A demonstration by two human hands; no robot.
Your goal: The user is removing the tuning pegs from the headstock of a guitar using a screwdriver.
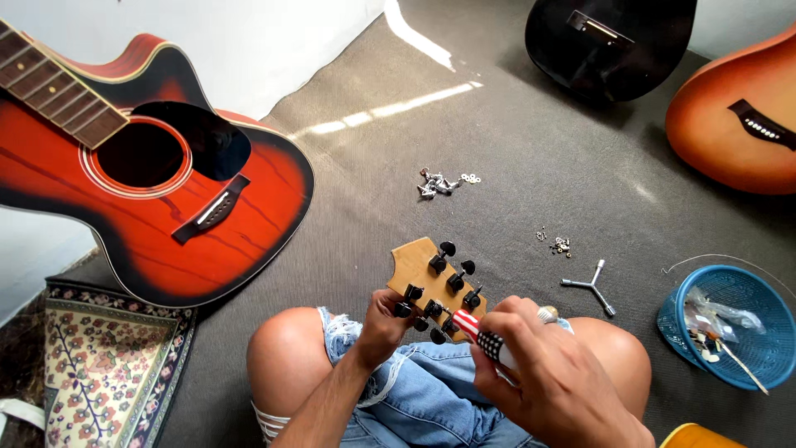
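Note:
A wooden guitar headstock [417,264] with several black tuning pegs lies back side up over my lap. My left hand [383,325] grips its lower left edge, fingers against the nearest pegs. My right hand [554,373] holds a screwdriver with a red, white and dark patterned handle [483,333], its tip pointing at the lower pegs of the headstock. Both knees in torn blue jeans show below.
A red sunburst acoustic guitar [157,174] leans at left. A black guitar [609,41] and an orange one [734,116] lie at the back right. On the grey carpet are silver tuner parts [438,184], small screws [559,244], a three-way wrench [590,286] and a blue basket [750,353].

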